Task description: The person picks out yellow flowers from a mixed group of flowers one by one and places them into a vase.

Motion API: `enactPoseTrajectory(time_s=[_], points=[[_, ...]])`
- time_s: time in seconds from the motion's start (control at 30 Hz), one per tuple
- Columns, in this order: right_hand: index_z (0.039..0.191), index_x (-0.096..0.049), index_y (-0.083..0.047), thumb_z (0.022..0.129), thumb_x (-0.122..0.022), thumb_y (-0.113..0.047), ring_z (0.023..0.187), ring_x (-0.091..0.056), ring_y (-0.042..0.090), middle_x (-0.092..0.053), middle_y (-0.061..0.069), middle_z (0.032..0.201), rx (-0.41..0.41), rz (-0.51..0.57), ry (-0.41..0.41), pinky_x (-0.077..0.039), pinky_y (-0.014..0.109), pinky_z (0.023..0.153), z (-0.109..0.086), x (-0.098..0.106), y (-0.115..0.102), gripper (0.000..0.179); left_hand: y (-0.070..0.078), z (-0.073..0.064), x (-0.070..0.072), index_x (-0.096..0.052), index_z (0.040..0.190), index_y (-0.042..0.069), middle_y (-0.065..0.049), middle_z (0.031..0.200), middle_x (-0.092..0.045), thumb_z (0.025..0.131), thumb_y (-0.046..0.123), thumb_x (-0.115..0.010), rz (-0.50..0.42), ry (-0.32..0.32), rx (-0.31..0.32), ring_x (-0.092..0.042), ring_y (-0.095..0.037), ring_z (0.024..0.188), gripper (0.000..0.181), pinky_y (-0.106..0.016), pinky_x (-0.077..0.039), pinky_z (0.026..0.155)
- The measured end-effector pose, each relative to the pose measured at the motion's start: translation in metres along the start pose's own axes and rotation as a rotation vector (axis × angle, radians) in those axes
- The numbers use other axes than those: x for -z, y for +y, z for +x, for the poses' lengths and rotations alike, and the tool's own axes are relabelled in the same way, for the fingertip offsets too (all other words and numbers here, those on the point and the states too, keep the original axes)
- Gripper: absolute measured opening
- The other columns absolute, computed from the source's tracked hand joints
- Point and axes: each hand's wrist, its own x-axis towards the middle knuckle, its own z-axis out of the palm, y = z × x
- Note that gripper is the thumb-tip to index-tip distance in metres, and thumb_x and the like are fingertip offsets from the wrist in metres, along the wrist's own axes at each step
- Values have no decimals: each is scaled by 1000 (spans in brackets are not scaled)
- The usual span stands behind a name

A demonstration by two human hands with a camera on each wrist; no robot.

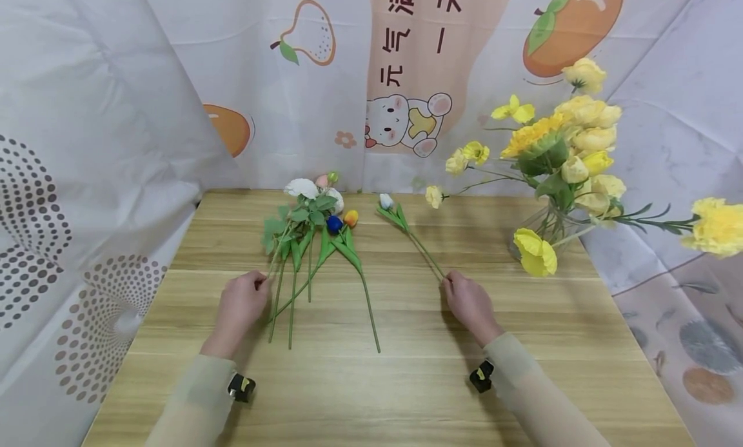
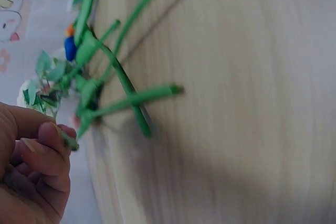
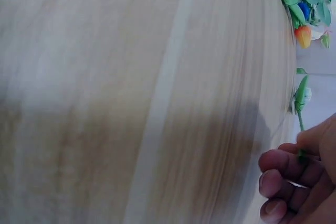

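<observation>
My left hand pinches the lower end of a green stem that runs up to a leafy white flower at the left of the table. In the left wrist view, the cut stem end sticks out between thumb and fingers. My right hand pinches the stem end of a white tulip, whose head points away to the back left. Beside the left hand lie a blue tulip, an orange-yellow tulip and other flowers, their stems crossing. The pink bloom is partly hidden.
A clear glass vase of yellow flowers stands at the back right, with blooms leaning out over the table's right side. A printed cloth hangs behind the wooden table, and more cloth hangs on both sides.
</observation>
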Motion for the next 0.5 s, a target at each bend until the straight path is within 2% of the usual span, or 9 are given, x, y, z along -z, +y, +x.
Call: enactPoseTrajectory(time_s=[0.17,0.27,0.4,0.5], points=[[97,-63,-4,103,-57,-17,50,-49,20,-54,5,60,-29,-86,-16,-37,34,42,-2,0,4,16,-10,2,2,-70,96,-6,-14,78,-67,101,10,-59,87,-50,28,-57,-22,61,20,-32,-47,52],[95,-62,-3,101,-58,-15,46,-47,19,-52,4,56,5,-128,23,-36,33,40,-3,0,3,14,-13,2,1,-68,99,-7,-18,83,-68,100,10,-60,140,-63,23,-61,-26,64,19,-37,-51,54],[94,-60,-3,99,-62,-13,44,-45,16,-52,2,56,90,-112,79,-36,32,39,-5,-1,-9,11,-9,0,-1,-67,109,-6,-24,103,-68,100,12,-59,214,-25,-14,-68,-37,78,21,-49,-55,62],[94,-60,-4,99,-64,-14,45,-46,14,-53,1,57,149,-67,60,-39,30,40,-7,-3,-25,12,2,-3,-3,-67,112,-3,-24,113,-67,100,14,-60,248,3,-85,-68,-39,81,22,-52,-56,62]])
